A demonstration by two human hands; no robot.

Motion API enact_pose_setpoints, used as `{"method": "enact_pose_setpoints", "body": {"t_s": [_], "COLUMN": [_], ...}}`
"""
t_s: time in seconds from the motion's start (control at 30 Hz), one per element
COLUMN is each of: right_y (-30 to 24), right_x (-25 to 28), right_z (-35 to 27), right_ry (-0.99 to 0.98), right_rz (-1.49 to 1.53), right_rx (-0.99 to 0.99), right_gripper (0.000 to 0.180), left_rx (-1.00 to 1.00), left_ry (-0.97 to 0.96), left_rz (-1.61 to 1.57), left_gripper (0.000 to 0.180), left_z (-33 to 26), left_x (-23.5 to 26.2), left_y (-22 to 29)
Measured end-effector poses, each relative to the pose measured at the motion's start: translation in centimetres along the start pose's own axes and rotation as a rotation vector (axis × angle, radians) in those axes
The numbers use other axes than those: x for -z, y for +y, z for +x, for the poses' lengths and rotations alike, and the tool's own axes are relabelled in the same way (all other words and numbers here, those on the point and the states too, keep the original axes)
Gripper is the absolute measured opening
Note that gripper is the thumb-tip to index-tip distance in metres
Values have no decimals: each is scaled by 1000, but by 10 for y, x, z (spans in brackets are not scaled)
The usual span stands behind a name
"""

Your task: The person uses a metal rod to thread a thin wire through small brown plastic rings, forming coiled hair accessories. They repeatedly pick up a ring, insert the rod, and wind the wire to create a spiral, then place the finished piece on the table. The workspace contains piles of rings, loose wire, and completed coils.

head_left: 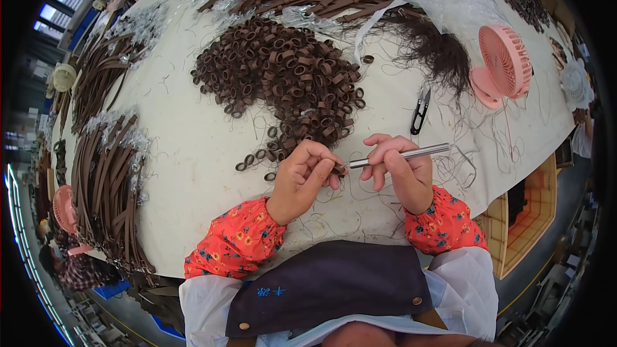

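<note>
The person's left hand (304,177) pinches a small brown, leather-like strap loop (339,169) between thumb and curled fingers, above the pale cloth-covered worktop (186,173). The right hand (406,170), its fingers loosely spread, grips a slim silver metal rod-shaped tool (427,150) between thumb and fingers. The loop looks light, springy and hard to damage; its band edges offer the best pinch. The tool seems rigid, smooth and slightly slippery, best held along its barrel near the tip. Its long axis runs nearly crosswise, tip leftward and slightly nearer the person; whether it touches the loop is hard to tell.
</note>
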State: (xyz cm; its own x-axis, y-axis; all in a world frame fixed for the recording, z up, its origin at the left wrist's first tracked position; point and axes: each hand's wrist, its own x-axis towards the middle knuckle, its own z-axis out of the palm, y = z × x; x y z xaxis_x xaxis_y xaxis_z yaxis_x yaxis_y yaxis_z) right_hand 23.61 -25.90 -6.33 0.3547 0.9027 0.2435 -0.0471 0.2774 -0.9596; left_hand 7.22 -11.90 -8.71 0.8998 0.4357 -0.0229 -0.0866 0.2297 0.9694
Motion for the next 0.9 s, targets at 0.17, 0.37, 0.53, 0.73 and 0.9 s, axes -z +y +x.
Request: {"method": "enact_pose_setpoints", "body": {"t_s": [0.17,0.37,0.53,0.73,0.9], "right_y": [4,3,4,1,15], "right_x": [-1,-1,-1,-8,-16], "right_z": [0,1,1,2,5], "right_ry": [-10,-24,-20,44,-2], "right_rz": [-2,-7,-20,-304,-718], "right_rx": [-7,3,26,111,321], "right_gripper": [26,26,25,14,38], "left_rx": [-19,-15,-17,-23,-76], "left_ry": [-4,-6,-11,11,14], "left_rz": [0,-5,-16,-4,16], "left_gripper": [10,10,9,9,10], "left_z": [0,0,-1,-1,-1], "left_x": [0,0,0,-3,-4], "left_y": [-2,-2,-3,0,-9]}}
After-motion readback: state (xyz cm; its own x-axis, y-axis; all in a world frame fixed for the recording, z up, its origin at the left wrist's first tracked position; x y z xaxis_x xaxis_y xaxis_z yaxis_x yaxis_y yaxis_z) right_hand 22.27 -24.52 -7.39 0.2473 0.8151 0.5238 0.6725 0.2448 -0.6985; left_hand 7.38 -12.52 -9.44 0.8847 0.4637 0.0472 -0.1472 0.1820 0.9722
